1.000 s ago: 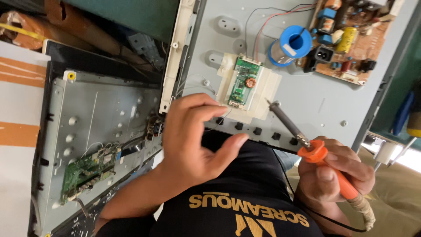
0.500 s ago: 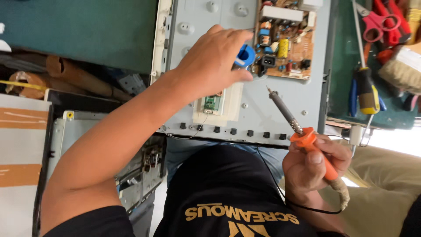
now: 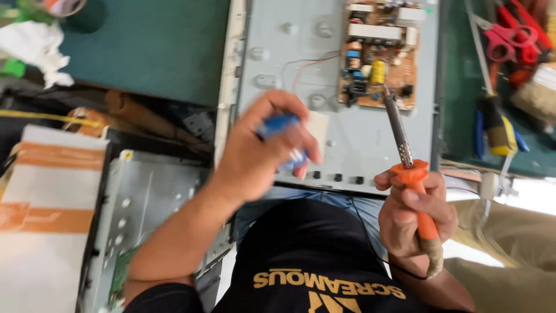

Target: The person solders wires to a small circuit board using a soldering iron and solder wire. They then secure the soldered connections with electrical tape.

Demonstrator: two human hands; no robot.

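An orange-handled soldering iron (image 3: 412,191) is gripped in the right hand (image 3: 414,214), its long axis aimed up at the brown circuit board (image 3: 379,55). A blurred blue solder spool (image 3: 278,124) is pinched in the left hand (image 3: 263,150), well left of the tip.

green bench (image 3: 156,52) | grey metal panel (image 3: 370,145) | red scissors (image 3: 509,43) | white rag, perhaps (image 3: 35,43)

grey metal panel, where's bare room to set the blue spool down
Bare patch on the grey metal panel between its left edge and the circuit board, above the left hand holding the blue spool. The green mat further left is also bare. Crowded on the right: red scissors and other tools.
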